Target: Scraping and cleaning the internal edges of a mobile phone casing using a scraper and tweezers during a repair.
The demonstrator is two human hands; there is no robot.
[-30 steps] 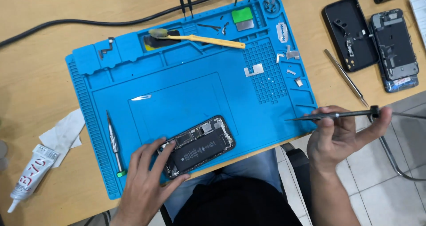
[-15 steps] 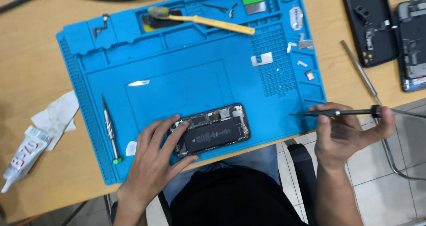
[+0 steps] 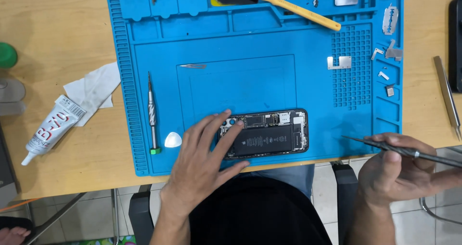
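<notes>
An opened phone (image 3: 269, 133) with its black battery and circuit boards showing lies near the front edge of a blue work mat (image 3: 250, 43). My left hand (image 3: 204, 158) rests flat on the mat, its fingers spread over the phone's left end. My right hand (image 3: 402, 170) hovers off the table's front edge to the right of the phone and grips a thin dark tool (image 3: 404, 151) whose tip points left toward the mat.
A screwdriver (image 3: 152, 113) and a white pick (image 3: 173, 140) lie on the mat's left part. A yellow brush (image 3: 288, 5), small metal parts (image 3: 339, 62) and a blade (image 3: 390, 20) sit toward the back and right. A glue tube (image 3: 50, 128), tissue (image 3: 94, 90) and tweezers (image 3: 446, 96) lie on the wooden table.
The view has shifted and closed in on the mat. My left hand has stayed on the phone's left end. My right hand still holds the tool, now lower beside the mat's corner.
</notes>
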